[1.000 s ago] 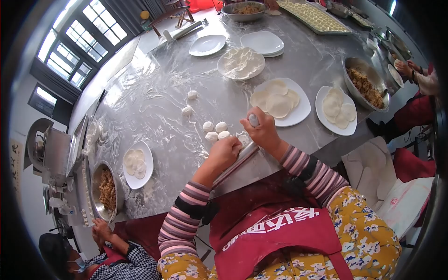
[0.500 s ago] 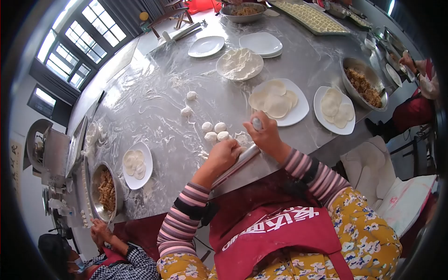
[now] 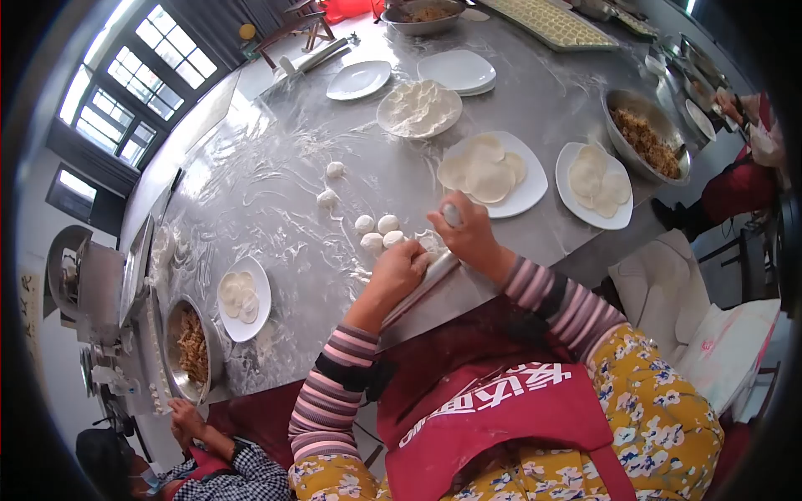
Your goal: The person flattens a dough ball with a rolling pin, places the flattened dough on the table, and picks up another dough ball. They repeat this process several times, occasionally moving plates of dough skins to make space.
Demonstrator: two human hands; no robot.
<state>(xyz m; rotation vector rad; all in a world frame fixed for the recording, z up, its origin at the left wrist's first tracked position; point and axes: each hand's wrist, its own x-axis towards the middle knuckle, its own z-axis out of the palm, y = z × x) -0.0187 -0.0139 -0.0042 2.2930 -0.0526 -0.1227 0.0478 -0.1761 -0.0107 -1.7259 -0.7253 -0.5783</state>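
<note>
My right hand (image 3: 469, 232) is wrapped round a rolling pin (image 3: 452, 215), whose pale rounded end sticks out above the fingers. Close beside it, near the table's front edge, my left hand (image 3: 398, 274) is closed with its fingertips pressed down; what they pinch is hidden. Several floured dough balls (image 3: 388, 224) sit just beyond my left hand, and two more, one of them a dough ball (image 3: 336, 169), lie farther back. Loose flour (image 3: 431, 242) is heaped between my hands. To the right, a white plate (image 3: 535, 194) carries overlapping round dough wrappers (image 3: 490, 179).
Wrappers also lie on a right plate (image 3: 621, 213) and a left plate (image 3: 261, 313). Filling bowls stand right (image 3: 614, 104) and left (image 3: 213, 355). Behind are a flour plate (image 3: 419, 108), white plates (image 3: 455, 70) and a filled tray (image 3: 547, 23). A co-worker's hands (image 3: 188, 420) are at lower left.
The whole view has shifted slightly, so the table's things appear a little higher and to the left. Both hands keep nearly the same place and grip beside the dough balls.
</note>
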